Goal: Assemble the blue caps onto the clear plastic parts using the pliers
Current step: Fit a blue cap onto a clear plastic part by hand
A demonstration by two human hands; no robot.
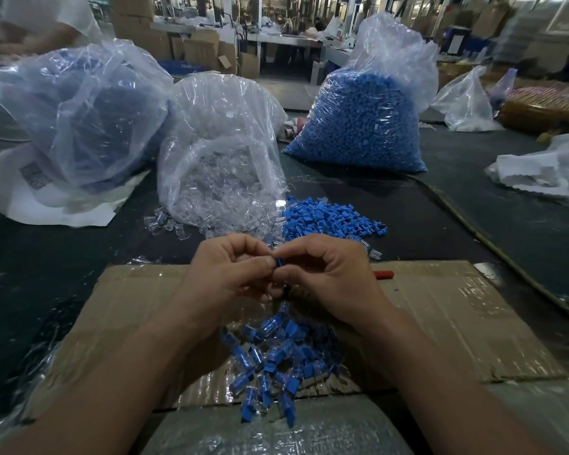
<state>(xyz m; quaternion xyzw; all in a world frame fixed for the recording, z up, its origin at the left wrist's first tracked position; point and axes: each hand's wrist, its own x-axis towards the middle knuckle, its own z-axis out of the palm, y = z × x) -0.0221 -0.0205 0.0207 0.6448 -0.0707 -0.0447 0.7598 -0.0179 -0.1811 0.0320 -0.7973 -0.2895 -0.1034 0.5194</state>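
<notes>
Nearest me, on the cardboard sheet (457,323), lies a heap of joined blue-and-clear pieces (270,366). Above the sheet's middle my left grip (224,270) and right grip (329,277) meet, fingers curled, both pinching one blue cap (279,261). Just past the sheet's far edge lie loose blue caps (329,218). Farther off on the bench (408,205) stand a bag of clear parts (217,152) and a bag of blue caps (358,123).

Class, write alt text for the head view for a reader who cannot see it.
Left hand and right hand pinch a blue cap above a taped cardboard sheet. Assembled blue-and-clear parts lie piled beneath; a bag of clear parts and a bag of blue caps stand behind.
</notes>
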